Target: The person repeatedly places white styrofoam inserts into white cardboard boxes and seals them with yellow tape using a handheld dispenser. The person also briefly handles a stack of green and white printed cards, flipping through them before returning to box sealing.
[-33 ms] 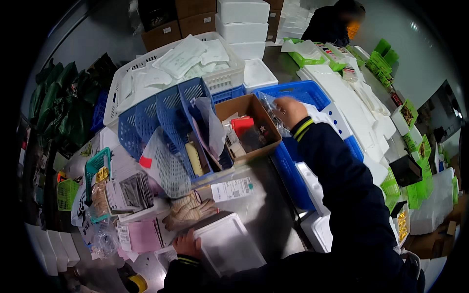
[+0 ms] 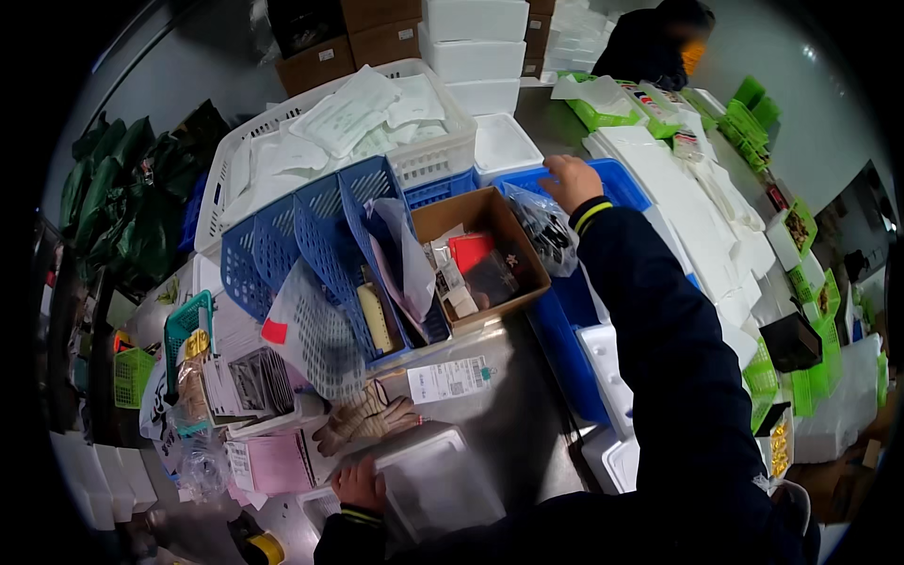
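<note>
My right hand is over the far end of a blue plastic bin, with fingers slightly bent and apart. Just below it lies a clear plastic bag of dark items, which the hand does not hold. Left of the bag, an open cardboard box contains a red piece and small packets. Near the front edge, my left hand is closed at the left rim of a white foam box, whose outline is smeared by motion. Striped knit gloves and a printed label sheet lie beyond that box.
A blue divided basket stands left of the cardboard box, before a white crate of white packets. Pink pads lie at the left. White foam sheets and green baskets line the right, where another person works.
My right hand has lifted off the clear plastic bag, which now rests against the cardboard box. The white foam box and my left hand have shifted slightly toward me.
</note>
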Motion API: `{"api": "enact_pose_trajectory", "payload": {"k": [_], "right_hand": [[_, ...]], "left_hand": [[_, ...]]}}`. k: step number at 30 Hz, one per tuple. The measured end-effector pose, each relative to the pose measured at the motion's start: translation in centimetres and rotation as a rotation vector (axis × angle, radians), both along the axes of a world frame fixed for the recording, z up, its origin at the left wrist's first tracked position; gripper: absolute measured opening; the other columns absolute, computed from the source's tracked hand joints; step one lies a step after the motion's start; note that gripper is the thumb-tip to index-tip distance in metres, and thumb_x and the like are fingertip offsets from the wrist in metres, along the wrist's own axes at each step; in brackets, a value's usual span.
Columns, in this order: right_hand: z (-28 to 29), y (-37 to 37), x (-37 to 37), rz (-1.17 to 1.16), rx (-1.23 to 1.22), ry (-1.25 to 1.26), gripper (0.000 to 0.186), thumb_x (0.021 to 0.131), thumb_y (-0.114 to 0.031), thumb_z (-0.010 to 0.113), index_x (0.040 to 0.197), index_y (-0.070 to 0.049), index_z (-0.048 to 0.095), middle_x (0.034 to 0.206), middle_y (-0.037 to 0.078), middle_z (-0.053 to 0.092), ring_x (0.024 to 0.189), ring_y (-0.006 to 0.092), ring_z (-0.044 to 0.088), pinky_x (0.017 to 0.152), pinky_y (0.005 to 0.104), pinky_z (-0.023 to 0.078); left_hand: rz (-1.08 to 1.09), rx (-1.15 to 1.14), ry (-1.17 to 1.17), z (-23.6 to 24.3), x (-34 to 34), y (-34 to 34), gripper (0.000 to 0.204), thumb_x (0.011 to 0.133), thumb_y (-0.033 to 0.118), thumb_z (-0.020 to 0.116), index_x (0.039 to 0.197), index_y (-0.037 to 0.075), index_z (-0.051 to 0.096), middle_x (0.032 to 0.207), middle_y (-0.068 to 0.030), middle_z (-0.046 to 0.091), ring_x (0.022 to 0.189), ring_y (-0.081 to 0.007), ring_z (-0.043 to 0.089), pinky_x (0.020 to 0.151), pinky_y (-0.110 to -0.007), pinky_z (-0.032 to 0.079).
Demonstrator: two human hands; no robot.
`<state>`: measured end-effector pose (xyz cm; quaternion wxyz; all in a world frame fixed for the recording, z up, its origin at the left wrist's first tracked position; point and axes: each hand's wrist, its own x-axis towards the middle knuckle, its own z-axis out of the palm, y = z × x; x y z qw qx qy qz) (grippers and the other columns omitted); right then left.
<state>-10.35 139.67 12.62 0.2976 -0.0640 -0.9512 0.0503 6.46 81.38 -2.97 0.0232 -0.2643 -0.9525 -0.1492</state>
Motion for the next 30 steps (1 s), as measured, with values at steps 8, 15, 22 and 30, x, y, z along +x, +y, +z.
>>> {"api": "enact_pose_trajectory", "payload": {"k": [8,15,22,30], "right_hand": [[-10.3,4.7,-17.4,0.083,0.076,-0.477,0.033,0.067,-0.017,0.071,0.098,-0.009,0.063,0.092,0.013,0.063,0.092,0.0326,0.058,0.078,0.0420,0.047],[-13.1,6.7,-20.0,0.319,0.052,-0.353,0.018,0.070,-0.014,0.068,0.086,-0.006,0.064,0.084,0.015,0.063,0.085,0.0333,0.060,0.076,0.0415,0.048],[-11.7,7.6,-19.4,0.366,0.073,-0.337,0.018,0.070,-0.008,0.066,0.087,-0.004,0.063,0.086,0.016,0.061,0.087,0.0336,0.059,0.078,0.0408,0.048],[-12.8,8.0,-19.4,0.287,0.182,-0.368,0.018,0.067,-0.009,0.068,0.084,-0.004,0.062,0.086,0.014,0.058,0.089,0.0315,0.057,0.078,0.0393,0.048]], "left_hand": [[0.053,-0.135,-0.136,1.4,-0.1,-0.1,0.042,0.066,0.024,0.060,0.105,0.007,0.055,0.091,-0.0084,0.059,0.093,-0.0275,0.053,0.089,-0.045,0.034],[0.069,-0.194,-0.184,-1.1,0.4,-2.0,0.045,0.075,0.028,0.055,0.117,0.010,0.057,0.105,-0.0113,0.056,0.102,-0.0306,0.050,0.093,-0.046,0.034],[0.077,-0.202,-0.187,-0.4,-0.2,-0.8,0.041,0.079,0.027,0.055,0.116,0.010,0.055,0.101,-0.0099,0.057,0.098,-0.0297,0.051,0.088,-0.045,0.036],[0.060,-0.117,-0.111,-0.2,-0.1,-0.5,0.039,0.080,0.026,0.056,0.116,0.009,0.055,0.099,-0.0090,0.058,0.094,-0.0289,0.052,0.088,-0.045,0.036]]}}
